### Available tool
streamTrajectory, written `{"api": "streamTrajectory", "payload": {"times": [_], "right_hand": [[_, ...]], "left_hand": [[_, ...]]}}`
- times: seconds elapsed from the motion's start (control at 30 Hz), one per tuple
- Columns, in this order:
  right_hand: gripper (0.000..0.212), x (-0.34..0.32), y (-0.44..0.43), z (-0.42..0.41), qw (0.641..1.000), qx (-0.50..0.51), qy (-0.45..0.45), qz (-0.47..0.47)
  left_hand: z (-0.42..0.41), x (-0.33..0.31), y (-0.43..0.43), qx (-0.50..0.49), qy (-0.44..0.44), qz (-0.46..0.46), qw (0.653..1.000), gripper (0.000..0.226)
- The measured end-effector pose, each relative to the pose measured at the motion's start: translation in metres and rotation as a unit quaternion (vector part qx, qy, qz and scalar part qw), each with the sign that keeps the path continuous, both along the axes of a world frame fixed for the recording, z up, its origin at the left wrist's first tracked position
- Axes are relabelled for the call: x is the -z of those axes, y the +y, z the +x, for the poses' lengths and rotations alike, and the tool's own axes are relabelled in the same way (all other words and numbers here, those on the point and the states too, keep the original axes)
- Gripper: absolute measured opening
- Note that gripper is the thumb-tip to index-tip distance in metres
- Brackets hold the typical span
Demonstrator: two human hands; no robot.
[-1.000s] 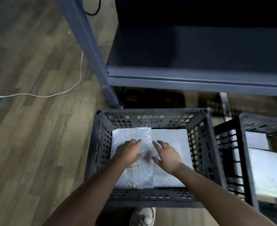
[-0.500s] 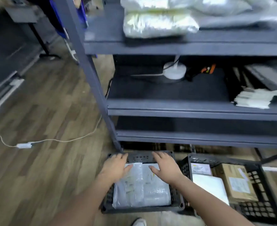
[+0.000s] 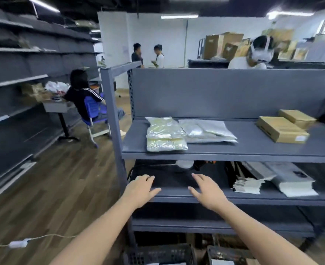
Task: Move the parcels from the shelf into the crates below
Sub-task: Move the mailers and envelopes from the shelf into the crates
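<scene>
Head view: the left hand (image 3: 140,190) and right hand (image 3: 207,194) are seen empty, fingers spread, below the shelf (image 3: 253,154). Stacked bubble-wrapped parcels (image 3: 165,134) lie at its front left corner. They are judged light, soft and slippery, best gripped at both side edges.

Black crate (image 3: 158,254) and neighbouring crate (image 3: 228,254), mostly beyond the bottom edge.
</scene>
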State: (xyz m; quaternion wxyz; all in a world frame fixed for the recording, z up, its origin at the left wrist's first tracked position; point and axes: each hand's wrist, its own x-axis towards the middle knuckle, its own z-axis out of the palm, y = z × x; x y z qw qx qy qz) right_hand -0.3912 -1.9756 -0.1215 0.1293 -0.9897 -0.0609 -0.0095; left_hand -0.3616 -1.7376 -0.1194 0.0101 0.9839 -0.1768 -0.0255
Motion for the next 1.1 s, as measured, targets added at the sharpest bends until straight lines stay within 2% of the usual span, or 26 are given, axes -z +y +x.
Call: {"api": "streamTrajectory", "payload": {"times": [0.27, 0.43, 0.57, 0.87, 1.1], "right_hand": [[0.061, -0.044, -0.008, 0.010, 0.998, 0.019, -0.058, 0.017], [0.061, -0.063, -0.006, 0.052, 0.997, 0.023, -0.078, 0.016], [0.058, -0.078, -0.001, 0.101, 0.995, 0.026, -0.092, 0.013], [0.066, -0.080, 0.030, 0.204, 0.996, -0.030, -0.075, -0.050], [0.066, -0.057, 0.053, 0.251, 0.978, -0.126, -0.008, -0.167]], "left_hand": [[0.029, -0.060, -0.010, 0.012, -0.073, -0.035, 0.997, 0.065], [0.080, -0.078, -0.010, 0.009, -0.100, -0.090, 0.991, 0.062], [0.122, -0.087, -0.007, 0.016, -0.115, -0.084, 0.990, 0.064], [0.202, -0.088, 0.005, 0.023, -0.069, -0.075, 0.995, 0.067], [0.225, -0.070, 0.013, 0.040, -0.012, -0.085, 0.995, 0.069]]}}
